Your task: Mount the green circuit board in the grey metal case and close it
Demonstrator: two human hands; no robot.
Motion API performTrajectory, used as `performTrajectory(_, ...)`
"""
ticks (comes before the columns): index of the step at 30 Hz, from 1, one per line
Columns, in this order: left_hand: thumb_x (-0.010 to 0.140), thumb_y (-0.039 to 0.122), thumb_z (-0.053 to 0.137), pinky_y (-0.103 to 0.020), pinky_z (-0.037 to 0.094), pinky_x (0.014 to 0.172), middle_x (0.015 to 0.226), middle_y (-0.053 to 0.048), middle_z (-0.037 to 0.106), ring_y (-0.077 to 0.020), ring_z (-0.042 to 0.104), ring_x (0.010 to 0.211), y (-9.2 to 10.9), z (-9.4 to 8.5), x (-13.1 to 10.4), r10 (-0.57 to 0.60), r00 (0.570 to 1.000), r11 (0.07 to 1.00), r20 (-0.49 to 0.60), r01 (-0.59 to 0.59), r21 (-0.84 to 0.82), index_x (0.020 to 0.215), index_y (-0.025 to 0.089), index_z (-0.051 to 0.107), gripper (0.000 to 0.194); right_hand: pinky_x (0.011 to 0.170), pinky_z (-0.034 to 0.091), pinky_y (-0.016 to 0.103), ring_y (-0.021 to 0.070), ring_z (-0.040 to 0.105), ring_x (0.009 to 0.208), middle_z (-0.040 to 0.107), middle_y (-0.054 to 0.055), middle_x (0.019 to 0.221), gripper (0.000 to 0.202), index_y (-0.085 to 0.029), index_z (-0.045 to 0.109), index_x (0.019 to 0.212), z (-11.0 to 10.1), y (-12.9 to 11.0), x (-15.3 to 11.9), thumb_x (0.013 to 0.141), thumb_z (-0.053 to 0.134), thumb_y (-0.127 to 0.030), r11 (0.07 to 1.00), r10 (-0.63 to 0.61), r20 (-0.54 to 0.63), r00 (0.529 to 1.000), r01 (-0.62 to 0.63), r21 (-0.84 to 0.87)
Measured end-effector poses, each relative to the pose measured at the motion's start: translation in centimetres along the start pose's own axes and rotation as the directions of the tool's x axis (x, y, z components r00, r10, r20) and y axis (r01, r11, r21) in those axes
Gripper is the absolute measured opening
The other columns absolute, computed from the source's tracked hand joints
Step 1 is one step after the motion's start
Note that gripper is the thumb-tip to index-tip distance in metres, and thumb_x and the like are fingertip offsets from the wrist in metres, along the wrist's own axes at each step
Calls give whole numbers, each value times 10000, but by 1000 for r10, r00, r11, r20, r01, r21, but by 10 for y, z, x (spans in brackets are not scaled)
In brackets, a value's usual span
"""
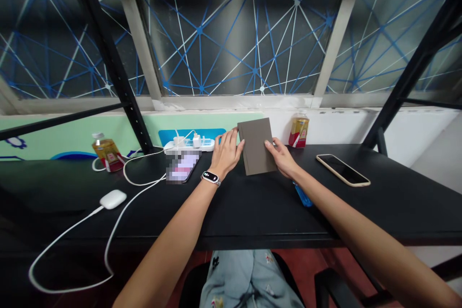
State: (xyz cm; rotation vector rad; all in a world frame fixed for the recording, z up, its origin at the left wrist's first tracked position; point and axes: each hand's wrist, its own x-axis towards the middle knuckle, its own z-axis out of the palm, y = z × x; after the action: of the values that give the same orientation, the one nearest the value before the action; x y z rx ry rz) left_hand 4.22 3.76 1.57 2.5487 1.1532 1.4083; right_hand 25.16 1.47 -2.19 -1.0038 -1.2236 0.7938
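A grey-brown notebook or book (257, 147) with a plain cover is held up over the middle of the black desk, tilted slightly. My left hand (227, 153) is at its left edge, thumb on the cover's edge and the other fingers reaching up beside it. On the right edge, my right hand (283, 158) grips the book with its thumb on the front; the other fingers are mostly behind it. A blue object (302, 195) lies on the desk partly under my right forearm.
A power strip (205, 145), a lit phone (183, 167), white cables and a white case (113, 199) are on the left. Drink bottles (108, 153) (299, 130) stand near the wall. Another phone (342, 170) lies at the right on the black desk (238, 221).
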Motion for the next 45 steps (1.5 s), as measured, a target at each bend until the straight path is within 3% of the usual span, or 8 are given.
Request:
performTrajectory(10,926,564,457,-466,222,1143,1429,-191,500,-355,412,1345,1,1,-2,-43,999,997,-10,42,-62,1434,144,435,660,983,470,377,226,649,1029,704,25,985,447,-254,537,1040,1,-1,0,782,653,-601,997,-61,71,996,57,61)
performTrajectory(13,943,564,418,-444,258,1127,1398,-188,530,-338,441,1322,1,1,-2,-19,1000,999,-14,20,38,1437,139,431,651,973,469,358,209,655,1003,703,21,966,410,-251,511,1028,1,0,0,812,641,-574,994,-85,94,992,78,78)
performTrajectory(18,1004,529,236,-425,326,1072,1383,-204,537,-299,464,1295,1,2,-1,24,998,937,51,-40,347,1473,75,346,662,921,488,333,200,666,958,707,18,937,413,-246,497,1030,0,-2,0,815,652,-563,994,-80,117,990,71,87)
performTrajectory(22,1009,534,183,-411,345,1051,1372,-201,546,-285,476,1280,1,2,-1,31,998,904,63,-55,423,1484,69,323,680,897,489,309,190,666,949,704,16,925,384,-248,487,1020,1,-3,-1,832,649,-541,989,-108,140,984,92,114)
performTrajectory(32,1008,539,181,-414,342,1040,1343,-209,557,-295,481,1256,1,1,-1,23,997,924,71,-49,380,1502,58,295,699,724,526,305,198,648,802,663,-5,817,473,-263,485,994,-1,-3,-1,764,646,-645,998,-47,84,995,50,-32)
performTrajectory(41,1008,529,206,-436,336,1043,1336,-205,559,-307,478,1254,4,-1,-3,-9,996,950,83,-17,311,1498,81,311,673,762,525,314,184,669,784,695,-2,849,471,-252,473,951,2,-11,-4,720,733,-570,993,-43,140,989,26,118)
performTrajectory(45,996,555,250,-453,311,1080,1362,-170,555,-303,459,1289,4,0,-3,-60,997,984,47,51,173,1443,141,416,632,763,529,314,179,674,770,696,0,823,446,-246,453,921,3,-9,-2,736,738,-535,990,-72,126,989,56,132)
